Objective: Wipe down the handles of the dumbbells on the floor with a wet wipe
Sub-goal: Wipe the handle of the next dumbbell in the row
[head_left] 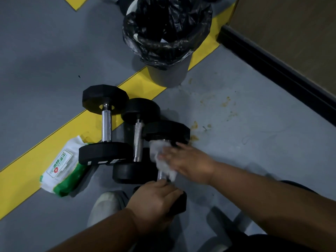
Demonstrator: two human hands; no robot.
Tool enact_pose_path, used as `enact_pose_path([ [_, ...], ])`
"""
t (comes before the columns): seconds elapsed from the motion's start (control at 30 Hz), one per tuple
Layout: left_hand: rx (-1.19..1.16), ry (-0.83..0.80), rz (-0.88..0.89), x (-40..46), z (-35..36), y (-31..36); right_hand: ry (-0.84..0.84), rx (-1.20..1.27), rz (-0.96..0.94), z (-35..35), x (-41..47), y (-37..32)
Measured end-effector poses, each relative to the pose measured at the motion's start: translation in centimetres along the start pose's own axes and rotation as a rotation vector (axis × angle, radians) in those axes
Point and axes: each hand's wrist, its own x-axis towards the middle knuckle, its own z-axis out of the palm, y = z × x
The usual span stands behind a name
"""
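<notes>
Three black dumbbells with chrome handles lie side by side on the grey floor: the left one (pixel 106 125), the middle one (pixel 137 140) and the right one (pixel 166 132). A white wet wipe (pixel 160 157) is wrapped over the right dumbbell's handle. My right hand (pixel 189 162) holds the wipe against that handle, fingers blurred. My left hand (pixel 156 200) grips the near head of the right dumbbell (pixel 179 203), which it mostly hides.
A white and green pack of wet wipes (pixel 61 170) lies left of the dumbbells on a yellow floor stripe (pixel 27 166). A bin with a black liner (pixel 167 39) stands behind them. A dark skirting board (pixel 281 73) runs at the right. My shoe (pixel 105 206) is near.
</notes>
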Motion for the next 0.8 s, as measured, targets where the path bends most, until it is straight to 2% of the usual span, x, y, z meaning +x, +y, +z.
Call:
enact_pose_path([
  [0.07, 0.005, -0.002, 0.035, 0.0, 0.1, -0.1, 0.088, 0.036, 0.109, 0.1, 0.1, 0.3],
  [0.13, 0.04, -0.014, 0.078, 0.3, 0.1, 0.0, 0.044, -0.034, -0.003, 1.1, -1.1, -0.7],
  [0.2, 0.081, 0.001, 0.108, 0.5, -0.1, 0.1, -0.057, 0.009, -0.151, 1.2, -2.1, -1.3],
  [0.27, 0.112, 0.006, 0.11, 0.5, -0.4, 0.3, -0.07, -0.065, -0.191, 0.3, -0.9, -0.4],
  [0.3, 0.135, -0.007, 0.1, 0.5, -0.5, 0.6, -0.064, -0.103, -0.157, 0.0, 0.1, 0.2],
  [0.4, 0.179, -0.05, 0.04, 1.3, -0.8, 2.0, 0.066, 0.026, 0.062, 0.7, 1.1, 1.4],
  [0.47, 0.201, -0.145, 0.009, 2.6, -1.0, 3.3, 0.064, 0.043, 0.047, 2.1, -0.4, -0.2],
  [0.53, 0.257, -0.298, -0.018, 3.7, -0.6, 4.5, -0.006, 0.074, -0.09, 2.8, -2.4, -1.4],
  [0.6, 0.366, -0.399, -0.104, 4.7, -0.7, 5.2, 0.007, 0.027, -0.179, 2.0, -2.5, -0.3],
  [0.67, 0.409, -0.495, -0.23, 5.1, -0.6, 5.3, 0.056, -0.023, -0.125, 1.1, -0.4, 1.5],
  [0.73, 0.412, -0.602, -0.307, 5.3, -0.1, 5.1, 0.117, 0.065, 0.007, 0.9, 1.2, 2.1],
  [0.8, 0.415, -0.628, -0.345, 5.7, 0.0, 5.3, 0.166, 0.055, 0.036, 2.2, 0.5, 1.2],
])
